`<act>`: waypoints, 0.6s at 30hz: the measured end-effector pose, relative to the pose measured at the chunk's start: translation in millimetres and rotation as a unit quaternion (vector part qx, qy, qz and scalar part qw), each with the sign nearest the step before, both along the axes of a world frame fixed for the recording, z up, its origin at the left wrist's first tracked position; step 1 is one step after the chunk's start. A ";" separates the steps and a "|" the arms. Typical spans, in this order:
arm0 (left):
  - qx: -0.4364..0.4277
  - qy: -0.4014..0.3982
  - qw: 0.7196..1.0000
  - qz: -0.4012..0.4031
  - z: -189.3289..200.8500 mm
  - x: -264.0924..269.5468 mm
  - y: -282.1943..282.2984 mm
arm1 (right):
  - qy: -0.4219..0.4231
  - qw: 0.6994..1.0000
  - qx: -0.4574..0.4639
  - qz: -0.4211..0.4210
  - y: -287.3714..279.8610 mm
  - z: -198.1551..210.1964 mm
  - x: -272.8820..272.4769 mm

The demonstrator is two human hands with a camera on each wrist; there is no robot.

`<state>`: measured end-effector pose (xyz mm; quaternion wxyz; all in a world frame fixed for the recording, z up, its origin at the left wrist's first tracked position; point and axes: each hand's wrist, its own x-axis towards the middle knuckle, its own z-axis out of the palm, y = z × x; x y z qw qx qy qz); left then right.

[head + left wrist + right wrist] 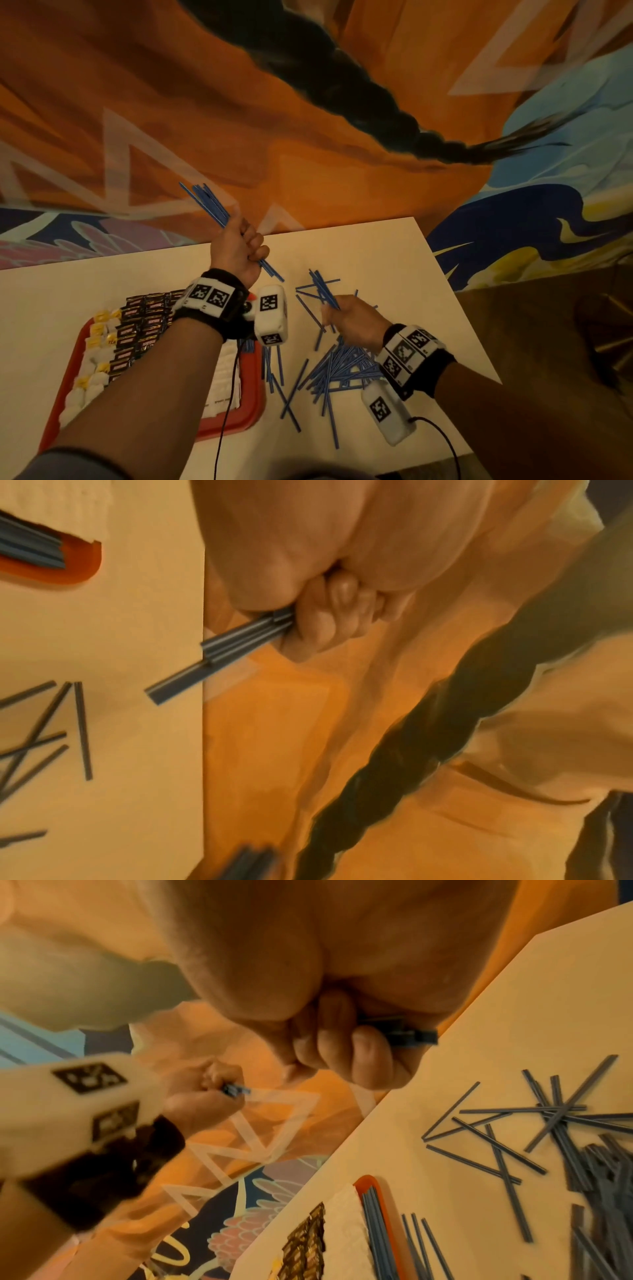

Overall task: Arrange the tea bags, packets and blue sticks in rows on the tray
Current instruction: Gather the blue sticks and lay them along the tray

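Closest to us on the tabletop (376,246) sat the red tray (239,419), with white tea bags (92,380) and dark packets (144,325) already in rows. Loose blue sticks (329,373) were scattered just right of it. Our right hand (352,320) had curled around a few sticks over that pile. Further out, our left hand (236,251) fisted a bundle (209,202), raised above the tabletop's far edge.

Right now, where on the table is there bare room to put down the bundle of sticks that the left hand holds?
The white table is bare along its far edge, between the left hand and the far right corner. A bare strip also lies left of the red tray. It is crowded right of the tray, where loose blue sticks pile around the right hand.
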<state>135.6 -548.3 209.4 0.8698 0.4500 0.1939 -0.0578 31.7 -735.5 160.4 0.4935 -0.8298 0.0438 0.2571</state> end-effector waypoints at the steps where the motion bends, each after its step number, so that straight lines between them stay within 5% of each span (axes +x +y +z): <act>1: 0.024 0.004 1.000 -0.006 -2.0 -2.1 -0.1 | -0.002 1.000 0.012 -0.021 -1.5 3.1 2.7; 7: 0.174 0.030 0.979 -0.105 -30.2 -33.5 -25.6 | -0.095 0.993 -0.017 -0.067 9.9 43.4 30.4; 18: 0.191 0.039 0.964 -0.182 -32.5 -61.4 -45.0 | -0.049 0.987 -0.140 0.055 45.1 54.9 42.5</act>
